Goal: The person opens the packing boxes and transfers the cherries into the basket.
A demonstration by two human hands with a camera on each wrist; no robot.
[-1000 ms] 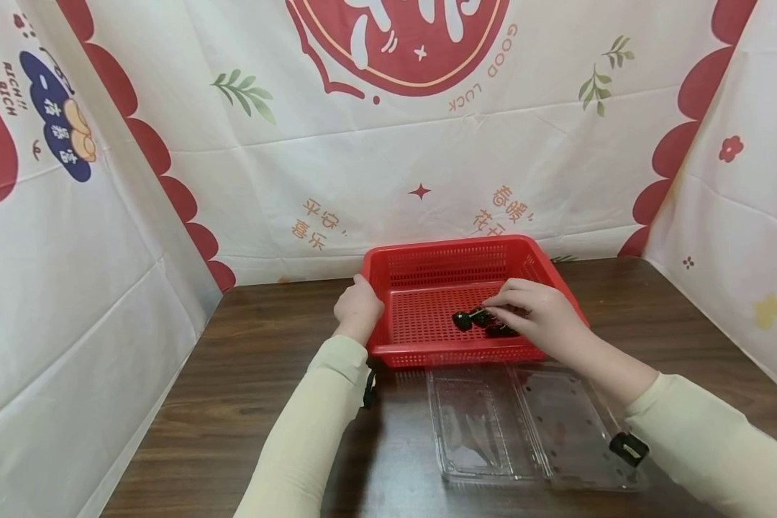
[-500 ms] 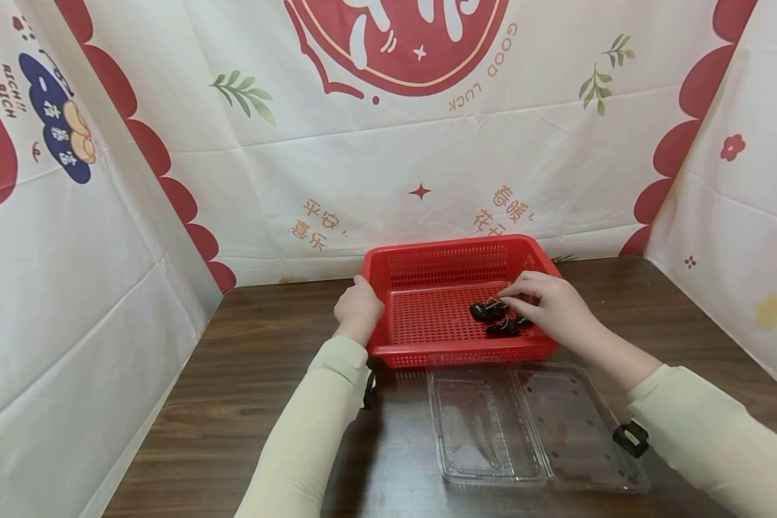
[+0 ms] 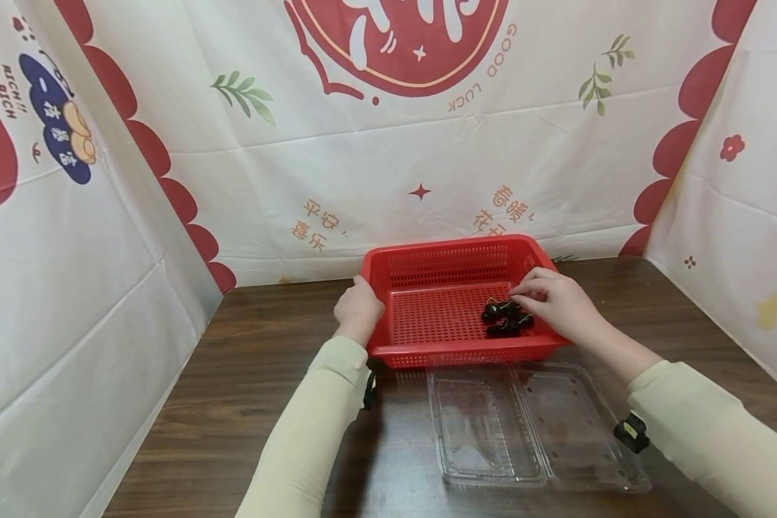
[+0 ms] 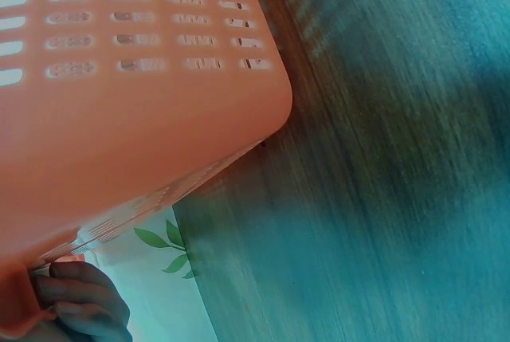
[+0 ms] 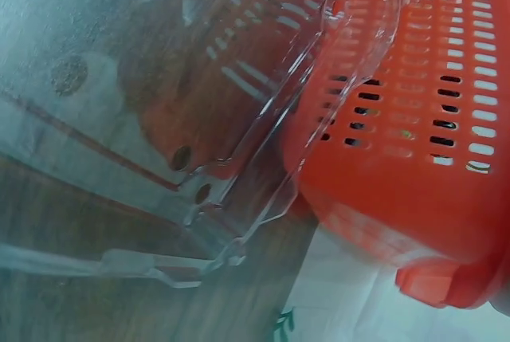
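My left hand [image 3: 359, 311] grips the left rim of a red slotted plastic basket [image 3: 447, 350]. In the left wrist view, its curled fingers [image 4: 80, 294] show at the basket's end handle. My right hand [image 3: 560, 306] reaches over the basket's right side, with thumb and forefinger pinching at the thin yellowish-green stems of a dark, glossy bunch [image 3: 493, 312]. This lies toward the right of the basket floor, close beside a second dark bunch [image 3: 505, 329] with similar stems. In the right wrist view the basket wall [image 5: 382, 174] hides both bunches, apart from specks through the slots.
An unfolded clear plastic clamshell box [image 3: 488, 460] lies in front of the basket, its near-right half [image 3: 576, 432] dotted with holes. The dark wooden table [image 3: 246, 403] meets a printed white cloth [image 3: 265, 194] behind the basket.
My right hand has shifted right and slightly back, and the upper dark bunch has moved right with it, nearer the other bunch. The left hand stays on the basket rim.
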